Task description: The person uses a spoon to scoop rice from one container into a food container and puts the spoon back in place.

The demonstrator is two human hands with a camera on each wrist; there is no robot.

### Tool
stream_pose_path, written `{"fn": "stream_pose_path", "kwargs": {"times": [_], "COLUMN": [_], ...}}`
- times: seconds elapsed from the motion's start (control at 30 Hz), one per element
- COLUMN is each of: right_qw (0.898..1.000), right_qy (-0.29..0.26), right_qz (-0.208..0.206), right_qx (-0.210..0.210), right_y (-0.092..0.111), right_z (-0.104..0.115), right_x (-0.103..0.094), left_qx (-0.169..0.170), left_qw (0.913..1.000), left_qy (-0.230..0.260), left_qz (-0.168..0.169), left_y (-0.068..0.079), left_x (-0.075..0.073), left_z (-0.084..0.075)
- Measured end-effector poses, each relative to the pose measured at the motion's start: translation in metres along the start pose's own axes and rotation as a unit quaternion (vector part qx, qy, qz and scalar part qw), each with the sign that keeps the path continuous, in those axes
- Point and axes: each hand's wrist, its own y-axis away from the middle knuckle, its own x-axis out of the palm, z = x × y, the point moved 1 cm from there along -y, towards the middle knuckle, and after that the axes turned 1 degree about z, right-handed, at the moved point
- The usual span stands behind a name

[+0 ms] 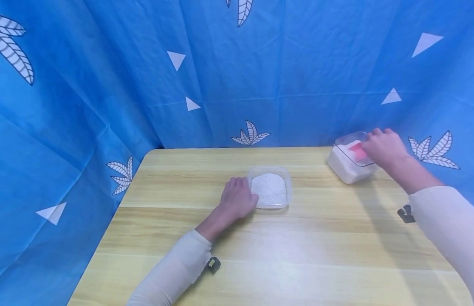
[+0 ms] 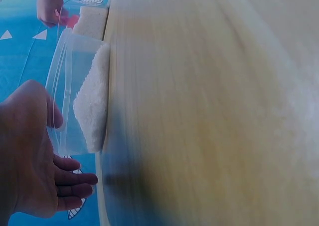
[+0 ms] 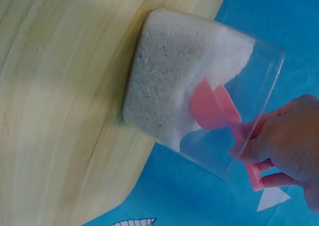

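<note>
Precariously unsteadied: a scoop among loose grains

The right hand (image 3: 294, 143) pinches the handle of a pink scoop (image 3: 212, 109), whose cup sits at the surface of white grains (image 3: 162, 79) inside the larger tub (image 3: 261, 76), near the table (image 1: 290, 263)'s far edge. No hand steadies that tub, so levering hard against its rim might slide or tip it; an overfull or tilted cup could shed grains. The left hand (image 1: 238, 199), fingers extended, rests its thumb against the smaller tub (image 1: 271, 206), touching rather than clasping; pressing its rim could tilt that too.
</note>
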Motion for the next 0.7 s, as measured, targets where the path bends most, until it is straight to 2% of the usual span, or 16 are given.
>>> {"fn": "stream_pose_path", "kwargs": {"times": [0.37,0.47,0.7], "right_qw": [0.997,0.997,0.996], "right_qy": [-0.064,-0.064,-0.074], "right_qz": [0.026,0.025,0.045], "right_qx": [-0.027,-0.034,-0.017], "right_y": [-0.009,-0.011,-0.011], "right_z": [0.005,0.005,0.003], "right_x": [0.009,0.010,0.009], "left_qx": [0.003,0.003,0.007], "left_qw": [1.0000,1.0000,1.0000], "left_qy": [-0.002,-0.003,0.001], "left_qz": [0.000,-0.001,-0.003], "left_y": [0.001,0.001,0.000], "left_x": [0.000,0.000,0.002], "left_z": [0.000,0.001,0.002]}}
